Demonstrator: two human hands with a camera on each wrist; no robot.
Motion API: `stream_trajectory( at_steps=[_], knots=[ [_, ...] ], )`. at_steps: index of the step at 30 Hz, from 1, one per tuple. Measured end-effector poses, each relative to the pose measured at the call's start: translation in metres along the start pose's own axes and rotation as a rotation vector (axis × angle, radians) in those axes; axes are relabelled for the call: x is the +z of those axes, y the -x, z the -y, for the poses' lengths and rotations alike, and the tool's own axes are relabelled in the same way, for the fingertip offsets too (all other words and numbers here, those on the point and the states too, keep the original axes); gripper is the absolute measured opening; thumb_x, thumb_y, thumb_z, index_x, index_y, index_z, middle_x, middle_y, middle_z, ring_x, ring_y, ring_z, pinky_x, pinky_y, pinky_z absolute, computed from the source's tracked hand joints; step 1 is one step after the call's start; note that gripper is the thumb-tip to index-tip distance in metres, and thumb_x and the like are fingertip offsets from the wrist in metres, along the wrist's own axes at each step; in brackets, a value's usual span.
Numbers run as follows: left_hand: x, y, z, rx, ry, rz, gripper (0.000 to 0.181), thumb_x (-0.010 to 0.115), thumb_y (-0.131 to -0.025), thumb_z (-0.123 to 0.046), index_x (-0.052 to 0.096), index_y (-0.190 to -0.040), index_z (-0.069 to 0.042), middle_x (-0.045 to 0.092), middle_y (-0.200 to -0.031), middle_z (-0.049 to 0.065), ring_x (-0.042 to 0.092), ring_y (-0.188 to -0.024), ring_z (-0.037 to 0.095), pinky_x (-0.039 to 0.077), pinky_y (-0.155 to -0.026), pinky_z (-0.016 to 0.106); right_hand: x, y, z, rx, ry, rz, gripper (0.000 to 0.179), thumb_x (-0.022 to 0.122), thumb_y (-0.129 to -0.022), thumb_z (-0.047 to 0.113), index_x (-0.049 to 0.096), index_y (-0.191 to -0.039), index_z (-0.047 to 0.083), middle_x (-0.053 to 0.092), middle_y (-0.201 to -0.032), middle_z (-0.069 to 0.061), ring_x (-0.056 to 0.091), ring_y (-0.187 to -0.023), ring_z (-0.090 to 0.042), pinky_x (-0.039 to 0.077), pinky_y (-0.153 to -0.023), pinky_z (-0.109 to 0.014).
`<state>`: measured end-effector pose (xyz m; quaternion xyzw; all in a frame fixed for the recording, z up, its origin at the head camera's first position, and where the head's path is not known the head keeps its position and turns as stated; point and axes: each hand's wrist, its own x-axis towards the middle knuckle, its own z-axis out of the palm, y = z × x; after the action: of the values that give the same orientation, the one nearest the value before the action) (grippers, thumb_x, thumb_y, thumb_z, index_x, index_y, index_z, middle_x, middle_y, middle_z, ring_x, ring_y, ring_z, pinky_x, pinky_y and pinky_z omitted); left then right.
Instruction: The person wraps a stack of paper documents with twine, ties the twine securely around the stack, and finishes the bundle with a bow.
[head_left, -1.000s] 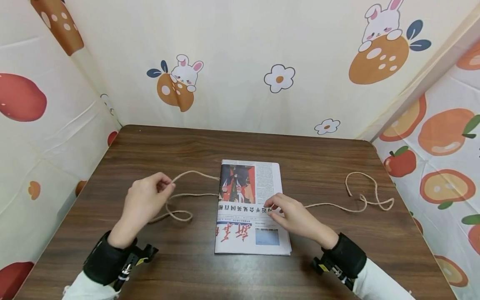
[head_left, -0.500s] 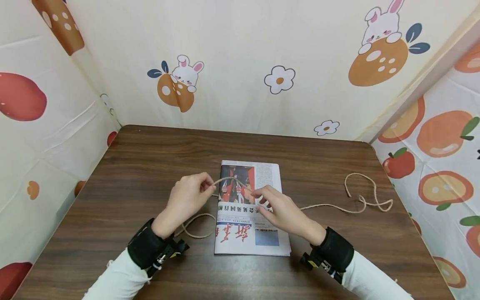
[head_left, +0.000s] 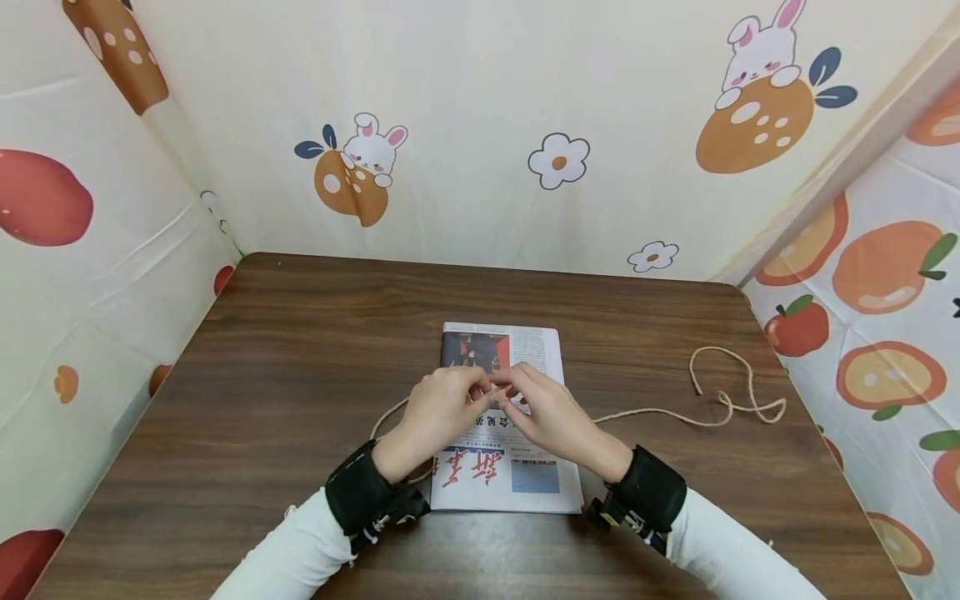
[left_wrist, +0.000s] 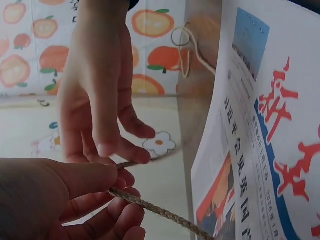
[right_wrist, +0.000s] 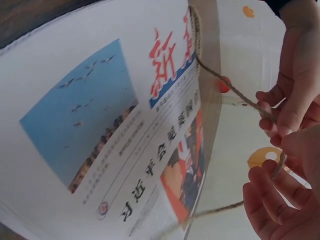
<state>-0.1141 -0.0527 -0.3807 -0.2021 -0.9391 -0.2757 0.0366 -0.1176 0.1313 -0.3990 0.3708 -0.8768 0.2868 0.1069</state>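
One rope (head_left: pixel 652 409), pinched by the left hand (head_left: pixel 438 412) and right hand (head_left: pixel 551 417) above the newspaper (head_left: pixel 540 454) (probably starting a knot), likely calls next for crossing its strands, tucking one under and pulling snug.

Brn wood-look tbl (head_left: pixel 322 325); bunny-print backdrop (head_left: pixel 465 100) behind; fruit-print sheet (head_left: pixel 892 329) R, w/ cut-off dk mark (head_left: pixel 957 308), poss. star.

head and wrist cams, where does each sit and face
Head: on the head, facing forward and down at newspaper and rope; left hand, right hand, sleeves show.
Left wrist: on that wrist, facing the rope; left hand near, right hand beyond.
Right wrist: on that wrist, facing the rope; right hand near, left hand beyond.
Both wrist views share newspaper and rope.
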Motion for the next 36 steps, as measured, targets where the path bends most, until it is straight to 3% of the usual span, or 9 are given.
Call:
stream_trajectory(
  at_steps=[6, 13, 22, 29, 36],
  knots=[
    [0.006, 0.001, -0.002, 0.044, -0.005, 0.019, 0.008, 0.069, -0.081, -0.023, 0.064, -0.077, -0.02, 0.056, -0.065, -0.009, 0.045, -0.053, 0.001, 0.033, -0.045, 0.018, 0.001, 0.003, -0.007, -0.006, 0.023, 0.002, 0.014, 0.067, -0.083, 0.009, 0.057, -0.092, 0.012, 0.058, -0.089, 0.003, 0.059, -0.08, -0.008, 0.05, -0.068, -0.023],
    [0.001, 0.008, 0.004, 0.06, 0.0, 0.018, 0.003, 0.068, -0.081, -0.017, 0.065, -0.079, -0.018, 0.058, -0.07, -0.009, 0.047, -0.057, 0.002, 0.036, -0.049, 0.018, -0.009, 0.006, -0.02, 0.001, 0.076, 0.019, 0.013, 0.068, -0.081, 0.009, 0.06, -0.09, 0.014, 0.056, -0.087, 0.004, 0.058, -0.079, -0.008, 0.049, -0.067, -0.022],
    [-0.017, 0.021, 0.02, 0.024, -0.054, 0.004, 0.005, 0.068, -0.08, -0.016, 0.065, -0.078, -0.02, 0.057, -0.071, -0.01, 0.045, -0.058, 0.001, 0.038, -0.052, 0.021, -0.038, 0.014, -0.045, 0.06, 0.153, -0.052, 0.011, 0.068, -0.08, 0.008, 0.062, -0.088, 0.013, 0.055, -0.087, 0.003, 0.058, -0.077, -0.01, 0.049, -0.064, -0.026],
    [-0.028, 0.03, 0.038, -0.019, -0.057, -0.041, 0.004, 0.069, -0.079, -0.015, 0.067, -0.08, -0.019, 0.057, -0.073, -0.009, 0.049, -0.061, 0.003, 0.041, -0.054, 0.022, -0.068, 0.026, -0.065, 0.112, 0.22, -0.108, 0.011, 0.069, -0.079, 0.009, 0.062, -0.086, 0.013, 0.055, -0.086, 0.003, 0.059, -0.075, -0.01, 0.047, -0.061, -0.029],
    [-0.032, 0.038, 0.058, -0.099, -0.069, -0.016, 0.006, 0.071, -0.079, -0.018, 0.065, -0.081, -0.017, 0.057, -0.073, -0.007, 0.051, -0.062, 0.007, 0.041, -0.054, 0.025, -0.095, 0.039, -0.086, 0.149, 0.3, -0.134, 0.014, 0.07, -0.077, 0.005, 0.062, -0.087, 0.012, 0.055, -0.085, 0.0, 0.058, -0.077, -0.015, 0.045, -0.061, -0.032]
  ],
)
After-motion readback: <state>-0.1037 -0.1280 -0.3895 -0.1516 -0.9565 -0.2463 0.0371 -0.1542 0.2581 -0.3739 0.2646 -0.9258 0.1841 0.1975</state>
